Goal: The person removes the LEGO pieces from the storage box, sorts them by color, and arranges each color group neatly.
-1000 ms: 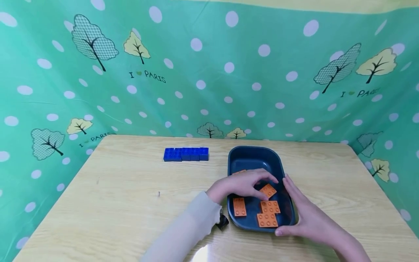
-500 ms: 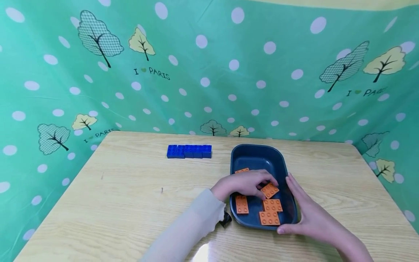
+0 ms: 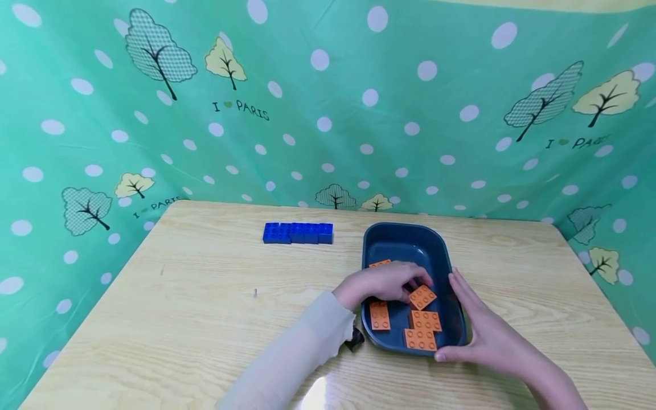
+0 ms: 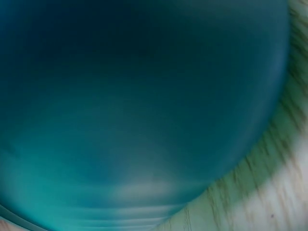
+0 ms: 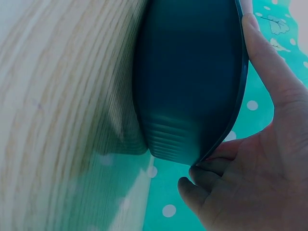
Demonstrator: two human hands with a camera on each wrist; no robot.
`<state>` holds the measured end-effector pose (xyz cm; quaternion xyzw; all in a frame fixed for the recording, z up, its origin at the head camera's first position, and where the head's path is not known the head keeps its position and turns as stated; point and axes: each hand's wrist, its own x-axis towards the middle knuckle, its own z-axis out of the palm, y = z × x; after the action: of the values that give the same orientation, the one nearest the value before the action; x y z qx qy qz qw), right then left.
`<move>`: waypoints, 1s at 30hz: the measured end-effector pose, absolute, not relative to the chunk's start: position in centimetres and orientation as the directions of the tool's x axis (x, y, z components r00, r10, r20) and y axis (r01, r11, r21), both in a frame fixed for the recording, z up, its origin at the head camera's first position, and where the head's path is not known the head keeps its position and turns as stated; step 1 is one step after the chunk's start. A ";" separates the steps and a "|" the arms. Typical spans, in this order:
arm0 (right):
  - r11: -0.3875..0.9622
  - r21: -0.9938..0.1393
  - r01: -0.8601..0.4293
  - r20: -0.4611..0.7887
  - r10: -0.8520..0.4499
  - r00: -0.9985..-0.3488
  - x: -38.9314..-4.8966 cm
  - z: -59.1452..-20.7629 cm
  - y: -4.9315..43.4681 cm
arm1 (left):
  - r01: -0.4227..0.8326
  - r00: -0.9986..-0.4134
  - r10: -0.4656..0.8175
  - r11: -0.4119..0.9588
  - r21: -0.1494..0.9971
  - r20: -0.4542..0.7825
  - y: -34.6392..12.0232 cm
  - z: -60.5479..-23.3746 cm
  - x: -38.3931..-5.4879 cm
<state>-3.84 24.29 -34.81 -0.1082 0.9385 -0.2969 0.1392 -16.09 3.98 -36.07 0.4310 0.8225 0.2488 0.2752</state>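
Note:
A dark blue tray [image 3: 373,340] with rounded corners stands on the table, holding several orange toy bricks [image 3: 420,340]. My left hand [image 3: 392,281] reaches in over the tray's left rim. Its curled fingers and thumb pinch one orange brick [image 3: 423,297], turned at an angle beside the others. Most of the thumb is hidden there. My right hand [image 3: 484,337] steadies the tray's right side, thumb at the near corner and fingers along the outer wall. In the right wrist view, thumb and fingertips touch the tray's rim [image 5: 244,72]. Only the tray's outer wall [image 4: 144,120] fills the left wrist view.
A row of blue bricks [image 3: 298,233] lies on the wooden table [image 3: 215,296], left of the tray's far end. Beside the left cuff is a small black object [image 3: 355,340]. A green patterned cloth [image 3: 328,125] hangs behind and at the sides.
My left fingers have closed in on the angled orange brick, and the thumb has slipped from its front to its left side. The head view has shifted slightly; the tray and right hand stay together.

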 end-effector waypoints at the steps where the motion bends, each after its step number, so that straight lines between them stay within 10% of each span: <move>1: 0.798 -0.590 -0.119 -0.199 -0.286 -0.937 -3.8 -34.8 24.3 | 0.565 -0.479 0.845 0.504 0.653 -0.238 4.0 -36.1 -16.1; 30: 0.802 -0.586 -0.117 -0.208 -0.288 -0.935 -4.0 -34.6 24.3 | 0.436 -0.694 0.707 0.266 0.860 0.133 0.5 -33.4 -16.0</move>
<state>-4.03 24.28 -34.65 -0.1078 0.9380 -0.2958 0.1448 -15.99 0.53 -33.40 0.3649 0.7833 0.4834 0.1403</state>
